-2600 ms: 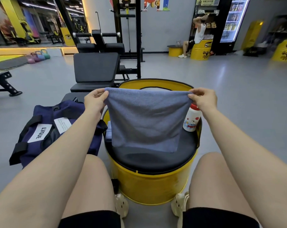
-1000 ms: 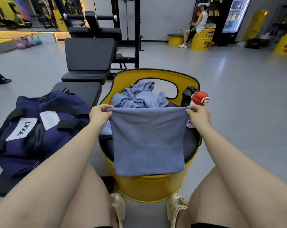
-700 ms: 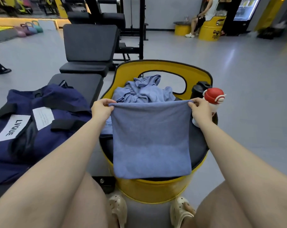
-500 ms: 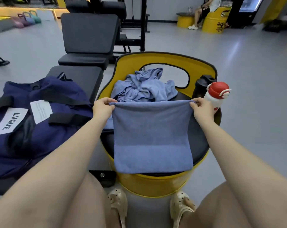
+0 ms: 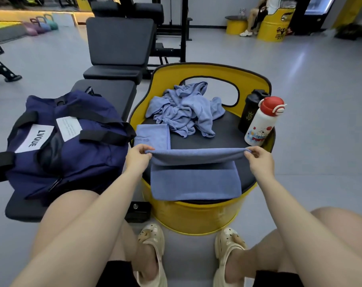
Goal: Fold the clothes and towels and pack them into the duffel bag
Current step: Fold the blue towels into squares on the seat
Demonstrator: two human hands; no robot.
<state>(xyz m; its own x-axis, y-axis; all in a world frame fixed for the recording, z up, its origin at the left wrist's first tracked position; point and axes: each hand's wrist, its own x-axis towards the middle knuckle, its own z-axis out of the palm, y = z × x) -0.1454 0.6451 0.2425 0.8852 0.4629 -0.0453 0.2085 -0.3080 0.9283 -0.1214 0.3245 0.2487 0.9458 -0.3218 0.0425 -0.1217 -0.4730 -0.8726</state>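
A blue towel [image 5: 194,183] lies on the black cushion of a yellow barrel seat [image 5: 196,216], its near edge hanging over the front. My left hand [image 5: 137,157] pinches its far left corner and my right hand [image 5: 258,160] pinches its far right corner, holding that edge low above the rest of the towel. Behind it a folded blue towel [image 5: 153,135] lies at the seat's left, and a crumpled blue garment [image 5: 184,110] lies at the back. The navy duffel bag [image 5: 59,143] sits on a black bench to the left.
A white bottle with a red cap [image 5: 263,121] and a black shaker [image 5: 251,110] stand at the seat's right edge. The black bench [image 5: 109,94] and a rack stand behind. My knees and sandals flank the barrel. A person [image 5: 258,15] sits far back on the grey floor area.
I have lowered the towel from held up in the air onto the seat. Its top edge now comes down toward me over the lower part, and the folded towel behind is uncovered.
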